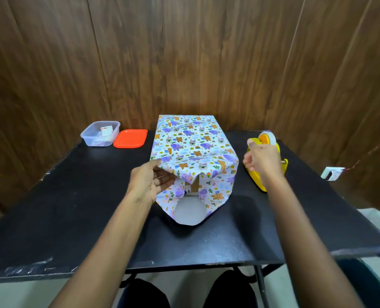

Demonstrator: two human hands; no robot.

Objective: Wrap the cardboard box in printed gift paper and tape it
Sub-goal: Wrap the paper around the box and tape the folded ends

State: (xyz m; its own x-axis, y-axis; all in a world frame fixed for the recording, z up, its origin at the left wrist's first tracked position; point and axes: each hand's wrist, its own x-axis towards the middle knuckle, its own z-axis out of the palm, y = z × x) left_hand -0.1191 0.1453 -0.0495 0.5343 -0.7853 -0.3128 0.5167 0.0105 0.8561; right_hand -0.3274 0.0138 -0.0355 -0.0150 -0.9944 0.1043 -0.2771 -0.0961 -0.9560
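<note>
A black table (73,207) is standing against a wood-panelled wall (184,52). Left of the left hand (148,183), a clear tub (91,136), its label unreadable, and an orange lid (130,138) are lying. That hand's straight fingers are pressing the gift paper (189,143) against the cardboard box (192,186). The right hand (263,161) is reaching at the yellow tape dispenser (258,182), but its grasp is unclear.

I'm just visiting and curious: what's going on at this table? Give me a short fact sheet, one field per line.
Item: cardboard box under printed gift paper
Wrapping state: top covered; near end not closed, cardboard showing in the gap
Hands: left hand presses the side flap at the near left corner; right hand is at the yellow tape dispenser, and whether it holds tape is unclear
Other things: clear container with orange lid beside it
Surface: black table
</note>
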